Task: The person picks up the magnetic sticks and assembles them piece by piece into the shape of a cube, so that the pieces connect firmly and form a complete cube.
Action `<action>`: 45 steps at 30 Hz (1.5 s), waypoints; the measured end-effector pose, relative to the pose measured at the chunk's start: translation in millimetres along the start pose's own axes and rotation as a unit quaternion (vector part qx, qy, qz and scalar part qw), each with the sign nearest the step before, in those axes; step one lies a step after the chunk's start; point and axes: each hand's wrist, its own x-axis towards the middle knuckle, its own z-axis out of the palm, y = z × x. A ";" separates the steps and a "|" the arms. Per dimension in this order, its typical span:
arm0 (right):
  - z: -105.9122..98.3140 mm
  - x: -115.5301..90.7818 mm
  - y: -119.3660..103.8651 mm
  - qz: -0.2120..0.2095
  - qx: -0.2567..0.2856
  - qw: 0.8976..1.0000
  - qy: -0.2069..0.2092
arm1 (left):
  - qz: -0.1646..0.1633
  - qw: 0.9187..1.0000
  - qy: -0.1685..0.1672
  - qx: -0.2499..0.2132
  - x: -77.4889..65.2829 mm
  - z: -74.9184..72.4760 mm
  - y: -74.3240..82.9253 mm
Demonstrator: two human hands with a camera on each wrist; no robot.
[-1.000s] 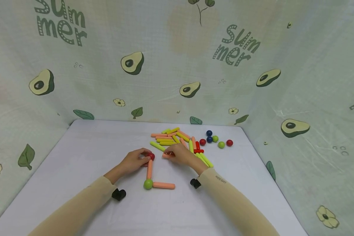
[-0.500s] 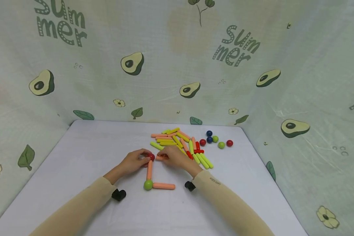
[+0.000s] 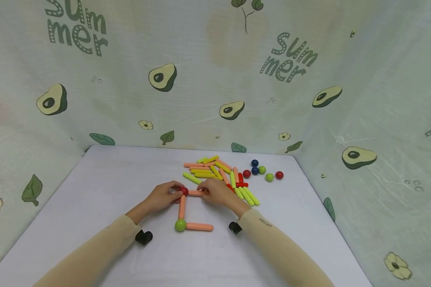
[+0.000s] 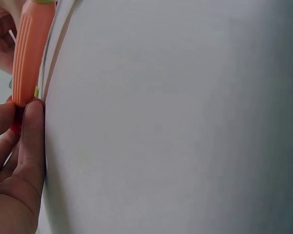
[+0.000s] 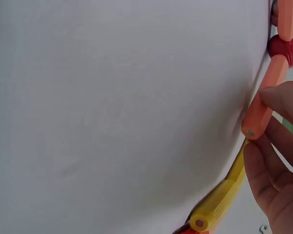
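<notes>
While the left hand pinches it, red ball (glossy), ridged peach stick

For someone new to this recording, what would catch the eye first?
Probably the two hands near mid-table: the left hand holds a red ball, and the right hand holds a peach stick that meets it. Next, the bright spread of coloured sticks beyond the right hand, with loose balls to its right. Behind the table hangs an avocado-print cloth.
</notes>
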 end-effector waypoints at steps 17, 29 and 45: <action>-6.9 -7.5 8.8 -0.044 0.004 0.999 0.020 | 0.098 0.989 0.011 0.107 2.0 -6.7 14.9; -3.8 -9.0 6.7 -0.061 -0.007 0.997 0.039 | 0.140 0.977 -0.001 0.161 9.3 5.3 17.8; -33.9 -47.3 42.8 0.028 0.025 0.997 0.067 | 0.143 0.976 0.015 0.165 7.0 9.0 16.7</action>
